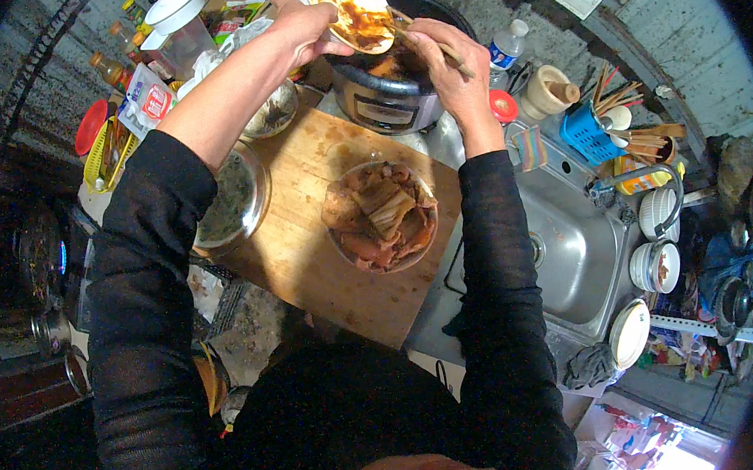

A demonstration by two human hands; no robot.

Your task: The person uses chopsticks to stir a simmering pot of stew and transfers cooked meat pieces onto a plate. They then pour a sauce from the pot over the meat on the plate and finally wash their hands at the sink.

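My left hand (308, 29) grips a pale bowl (351, 9), tilted over a dark-lined electric cooker (385, 103). Glossy brown sauce coats the inside of that bowl. In my right hand (451, 50) is a wooden utensil (457, 61), its far end at the bowl's lower rim; whether it is a spoon or chopsticks I cannot tell. Dark brown contents show partly inside the cooker, behind the bowl and hand. Nearer to me, sliced brown meat (381, 214) fills a round bowl (406, 266) on a wooden cutting board (303, 167).
A glass lid (232, 194) overlaps the board's left side. Bottles (110, 70), a seasoning bag (150, 100) and a yellow basket (101, 158) crowd the back left. To the right are a steel sink (579, 251), a blue utensil basket (586, 133) and a mortar (545, 89). A flame (63, 255) burns far left.
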